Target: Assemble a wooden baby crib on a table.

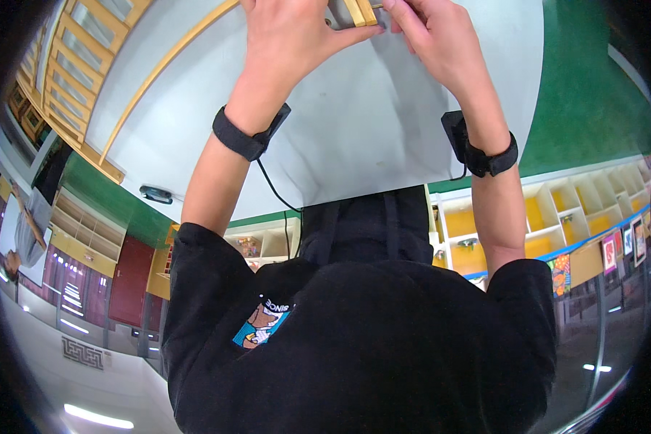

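At the top edge, my left hand (289,36) reaches to a pair of light wooden bars (360,11) set side by side. Its thumb is stretched along their near end; the other fingers are mostly cut off by the picture's edge. From the right, my right hand (437,32) pinches a thin metal rod (377,6) between thumb and finger, its tip against the side of the bars. Whether the rod is a screw or a tool is too small to tell. A small round metal piece (328,22) shows beside my left thumb.
On the white table (383,145) a slatted wooden frame (87,69) and a curved wooden strip (155,69) lie at the left. A small dark object (156,194) rests by the near left edge. Cables hang from my black wrist straps (240,134). Another person (32,224) appears far left.
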A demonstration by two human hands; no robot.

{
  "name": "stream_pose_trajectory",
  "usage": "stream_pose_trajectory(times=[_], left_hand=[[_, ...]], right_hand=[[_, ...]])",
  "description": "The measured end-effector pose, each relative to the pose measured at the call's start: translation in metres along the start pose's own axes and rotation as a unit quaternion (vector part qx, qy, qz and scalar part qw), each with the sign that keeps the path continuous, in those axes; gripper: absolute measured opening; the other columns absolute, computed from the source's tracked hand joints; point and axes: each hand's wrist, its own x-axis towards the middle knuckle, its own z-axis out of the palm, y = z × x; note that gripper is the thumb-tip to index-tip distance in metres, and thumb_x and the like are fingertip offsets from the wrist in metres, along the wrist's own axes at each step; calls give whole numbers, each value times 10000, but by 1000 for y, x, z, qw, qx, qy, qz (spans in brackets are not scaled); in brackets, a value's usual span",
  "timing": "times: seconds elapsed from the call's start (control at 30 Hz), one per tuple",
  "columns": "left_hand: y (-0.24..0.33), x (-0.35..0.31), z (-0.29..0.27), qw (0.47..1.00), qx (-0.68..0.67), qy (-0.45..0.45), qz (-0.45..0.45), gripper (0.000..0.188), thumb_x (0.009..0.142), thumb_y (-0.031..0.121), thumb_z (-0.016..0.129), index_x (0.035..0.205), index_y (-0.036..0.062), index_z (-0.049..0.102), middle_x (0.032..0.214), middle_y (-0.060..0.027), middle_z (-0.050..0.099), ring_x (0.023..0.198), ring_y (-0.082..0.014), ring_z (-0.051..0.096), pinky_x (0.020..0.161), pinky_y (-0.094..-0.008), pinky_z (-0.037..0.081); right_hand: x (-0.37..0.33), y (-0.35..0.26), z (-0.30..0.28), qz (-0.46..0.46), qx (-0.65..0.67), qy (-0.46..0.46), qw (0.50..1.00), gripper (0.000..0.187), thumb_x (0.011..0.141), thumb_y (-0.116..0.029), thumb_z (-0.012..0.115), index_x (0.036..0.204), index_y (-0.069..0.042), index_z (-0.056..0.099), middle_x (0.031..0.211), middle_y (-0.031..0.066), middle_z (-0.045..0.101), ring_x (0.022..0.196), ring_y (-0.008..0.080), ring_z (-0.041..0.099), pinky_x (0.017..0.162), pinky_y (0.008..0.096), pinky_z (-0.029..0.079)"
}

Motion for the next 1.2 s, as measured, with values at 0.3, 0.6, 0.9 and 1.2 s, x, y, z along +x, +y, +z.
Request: stream_pose_trajectory(times=[0.3, 0.6, 0.9, 1.2], left_hand=[[-5, -1, 10, 992, -52, 96, 57, 866, 570, 404, 844, 1339, 166, 526, 1153, -181, 462, 1163, -355, 453, 1045, -657, 174], [-12, -4, 16, 991, -75, 99, 45, 874, 547, 364, 850, 1332, 152, 529, 1127, -165, 476, 1135, -337, 467, 1040, -644, 184], [-10, 0, 3, 986, -130, 88, 47, 845, 548, 329, 847, 1313, 142, 542, 1086, -159, 511, 1057, -315, 475, 943, -523, 286], [-6, -1, -12, 992, -96, 67, 54, 776, 566, 333, 839, 1274, 148, 578, 1088, -152, 522, 1032, -284, 465, 839, -398, 302]], right_hand=[[15, 4, -8, -69, -79, -64, 992, 190, 890, -130, 538, 866, 46, 606, 684, 197, 606, 591, 277, 594, 587, 355, 465], [14, -8, -15, 37, -71, -124, 989, 139, 883, -102, 577, 880, 36, 600, 676, 128, 607, 571, 177, 572, 552, 310, 456], [10, -3, -13, -24, -9, -101, 995, 108, 866, -20, 604, 965, 22, 594, 753, 103, 635, 640, 172, 622, 592, 280, 493], [5, 31, -7, -272, -161, 8, 949, 149, 833, -18, 661, 971, 19, 618, 865, 114, 667, 759, 181, 663, 676, 288, 547]])
